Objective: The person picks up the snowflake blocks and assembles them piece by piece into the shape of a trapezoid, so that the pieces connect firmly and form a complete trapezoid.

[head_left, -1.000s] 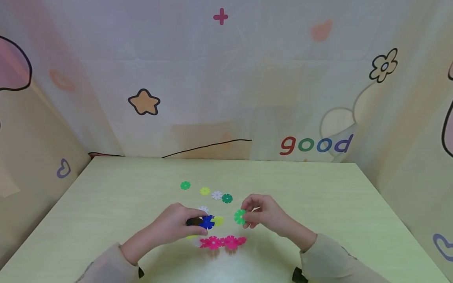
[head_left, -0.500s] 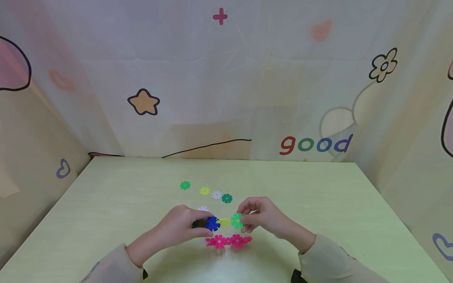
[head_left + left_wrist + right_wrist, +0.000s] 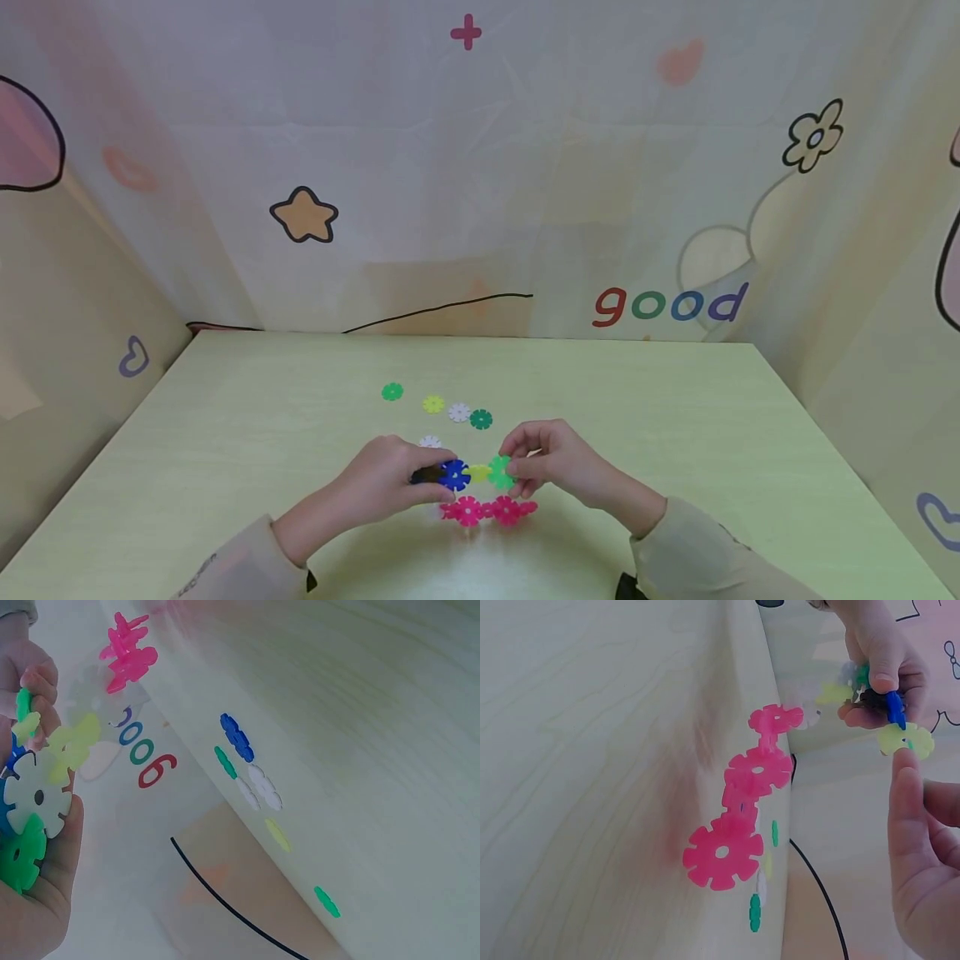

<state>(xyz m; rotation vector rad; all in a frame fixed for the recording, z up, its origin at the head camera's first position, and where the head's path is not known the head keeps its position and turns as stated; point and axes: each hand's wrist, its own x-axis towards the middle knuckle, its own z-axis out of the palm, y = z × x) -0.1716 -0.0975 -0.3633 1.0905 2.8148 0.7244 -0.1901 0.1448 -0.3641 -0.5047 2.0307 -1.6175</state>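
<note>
- Table lay below the raised work, so it gave no backing; any push probably had to be met between two hands.
- Left hand gripped the build, thumb and fingers round the black piece and the blue disc. It served as the anchor; a firm but gentle hold seemed best, since squeezing could have skewed the joints.
- Right hand pinched the green disc at its right side, between thumb and fingers. The opposite edge was free, which looked right for a short, straight push.
- Pink chain hung on the near side of the hands, apparently joined to the build through a white disc. A knock might have twisted it, so it was best left untouched.
- Loose discs lay farther back on the table and looked unlikely to get in the way.
- Yellow disc stuck out from the blue disc's right side. It could have tilted under pressure, so support close to that joint seemed wise.
- Green disc met the yellow disc's outer edge, their faces crosswise. Whether the notches had locked could not be told; lining them up before pressing seemed the key point.
</note>
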